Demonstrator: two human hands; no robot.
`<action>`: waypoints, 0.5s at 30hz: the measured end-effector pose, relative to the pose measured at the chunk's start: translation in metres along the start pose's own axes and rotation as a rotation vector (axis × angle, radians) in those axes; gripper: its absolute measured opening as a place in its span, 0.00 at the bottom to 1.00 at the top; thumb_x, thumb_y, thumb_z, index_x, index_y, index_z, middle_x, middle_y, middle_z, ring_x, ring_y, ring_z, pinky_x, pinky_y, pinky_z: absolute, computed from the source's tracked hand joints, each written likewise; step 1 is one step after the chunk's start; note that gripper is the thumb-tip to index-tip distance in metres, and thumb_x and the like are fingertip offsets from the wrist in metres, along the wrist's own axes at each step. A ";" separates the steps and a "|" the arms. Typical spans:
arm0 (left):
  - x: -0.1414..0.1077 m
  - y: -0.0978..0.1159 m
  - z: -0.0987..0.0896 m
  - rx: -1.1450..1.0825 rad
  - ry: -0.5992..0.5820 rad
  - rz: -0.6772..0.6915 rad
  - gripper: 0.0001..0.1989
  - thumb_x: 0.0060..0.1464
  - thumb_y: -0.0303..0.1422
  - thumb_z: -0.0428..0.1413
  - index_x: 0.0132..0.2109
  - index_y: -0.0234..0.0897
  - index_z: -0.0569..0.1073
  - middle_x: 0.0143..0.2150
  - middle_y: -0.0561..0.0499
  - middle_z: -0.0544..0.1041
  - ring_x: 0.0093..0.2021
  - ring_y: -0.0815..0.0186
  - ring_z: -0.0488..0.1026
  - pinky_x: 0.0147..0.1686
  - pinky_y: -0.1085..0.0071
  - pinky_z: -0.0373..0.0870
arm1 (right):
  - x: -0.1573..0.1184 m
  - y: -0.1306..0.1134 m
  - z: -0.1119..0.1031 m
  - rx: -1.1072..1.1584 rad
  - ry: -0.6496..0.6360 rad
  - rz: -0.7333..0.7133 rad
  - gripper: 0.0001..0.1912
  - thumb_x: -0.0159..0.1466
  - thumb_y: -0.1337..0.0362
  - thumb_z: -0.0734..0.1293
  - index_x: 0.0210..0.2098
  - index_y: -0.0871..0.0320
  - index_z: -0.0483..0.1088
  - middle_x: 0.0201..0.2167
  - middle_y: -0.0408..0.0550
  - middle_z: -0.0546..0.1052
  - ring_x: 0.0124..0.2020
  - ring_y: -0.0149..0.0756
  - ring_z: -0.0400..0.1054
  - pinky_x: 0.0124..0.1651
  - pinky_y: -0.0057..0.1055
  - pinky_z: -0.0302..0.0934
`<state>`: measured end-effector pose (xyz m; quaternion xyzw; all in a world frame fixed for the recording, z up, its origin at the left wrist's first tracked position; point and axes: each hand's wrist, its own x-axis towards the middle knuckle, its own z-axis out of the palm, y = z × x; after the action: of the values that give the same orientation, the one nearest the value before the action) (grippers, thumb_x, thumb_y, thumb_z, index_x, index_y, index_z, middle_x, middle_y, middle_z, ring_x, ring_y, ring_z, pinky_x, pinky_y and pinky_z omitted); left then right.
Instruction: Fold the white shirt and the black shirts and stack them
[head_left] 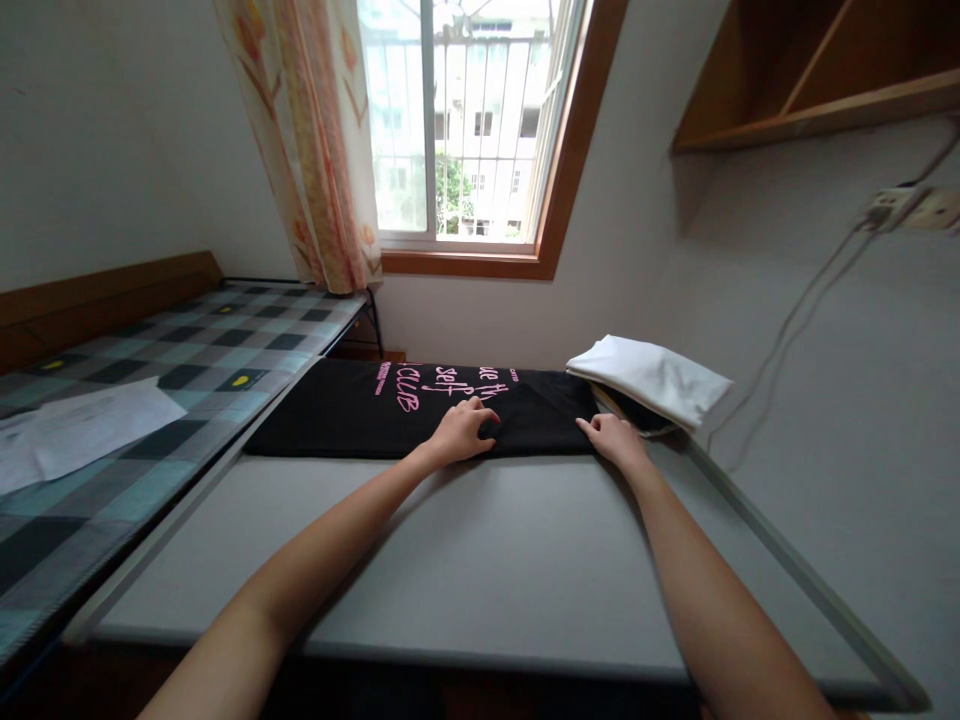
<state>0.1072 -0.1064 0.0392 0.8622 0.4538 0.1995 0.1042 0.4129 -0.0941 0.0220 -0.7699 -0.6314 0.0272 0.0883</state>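
Note:
A black T-shirt [337,410] with pink lettering lies folded into a long flat strip across the far part of the white table [480,560]. On its near middle rests my left hand [461,432], fingers curved and a gap between thumb and forefinger. My right hand [616,440] is at the shirt's right end, its fingers closed on the near edge by the corner; the underside of this grip is hidden. Just beyond that hand, a folded white cloth [649,378] lies over something dark at the table's right edge.
To the left stands a bed [180,345] with a checked cover and white papers [82,430] on it. A curtain [315,150] hangs beside the barred window. On the right wall are a wooden shelf [817,120] and a socket [892,207] with hanging cables.

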 end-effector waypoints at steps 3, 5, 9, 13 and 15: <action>-0.003 -0.004 0.008 0.015 -0.013 0.304 0.17 0.56 0.31 0.53 0.52 0.45 0.75 0.56 0.49 0.72 0.57 0.60 0.66 0.58 0.61 0.56 | 0.000 0.000 0.000 -0.005 0.000 0.001 0.21 0.64 0.49 0.59 0.29 0.55 0.75 0.35 0.56 0.79 0.39 0.46 0.73 0.38 0.34 0.60; -0.005 -0.008 0.014 0.020 -0.064 0.364 0.20 0.59 0.28 0.47 0.56 0.46 0.72 0.61 0.50 0.69 0.61 0.62 0.63 0.61 0.61 0.52 | 0.001 0.001 0.000 -0.002 -0.003 0.003 0.21 0.64 0.48 0.59 0.28 0.55 0.74 0.34 0.55 0.79 0.39 0.46 0.73 0.37 0.34 0.59; -0.008 -0.014 0.024 0.061 -0.129 0.303 0.25 0.61 0.31 0.44 0.64 0.47 0.62 0.67 0.49 0.60 0.67 0.62 0.55 0.64 0.59 0.45 | 0.001 0.003 -0.001 0.020 0.019 0.031 0.21 0.63 0.47 0.60 0.27 0.55 0.74 0.34 0.54 0.79 0.38 0.45 0.73 0.36 0.33 0.59; -0.008 -0.015 0.028 0.049 -0.079 0.196 0.26 0.60 0.36 0.47 0.65 0.46 0.62 0.69 0.48 0.57 0.69 0.60 0.51 0.66 0.57 0.40 | 0.000 0.003 0.000 0.024 0.051 0.018 0.20 0.63 0.47 0.61 0.27 0.54 0.74 0.32 0.53 0.79 0.37 0.45 0.73 0.35 0.33 0.59; -0.007 -0.015 0.028 0.022 -0.044 0.110 0.25 0.59 0.40 0.51 0.63 0.47 0.64 0.68 0.48 0.58 0.69 0.58 0.51 0.66 0.56 0.41 | -0.001 0.001 0.000 0.022 0.046 0.008 0.20 0.63 0.47 0.61 0.27 0.55 0.73 0.32 0.53 0.79 0.37 0.45 0.73 0.35 0.33 0.59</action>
<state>0.1050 -0.1035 0.0071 0.8910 0.4056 0.1810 0.0937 0.4137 -0.0955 0.0221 -0.7720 -0.6256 0.0168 0.1112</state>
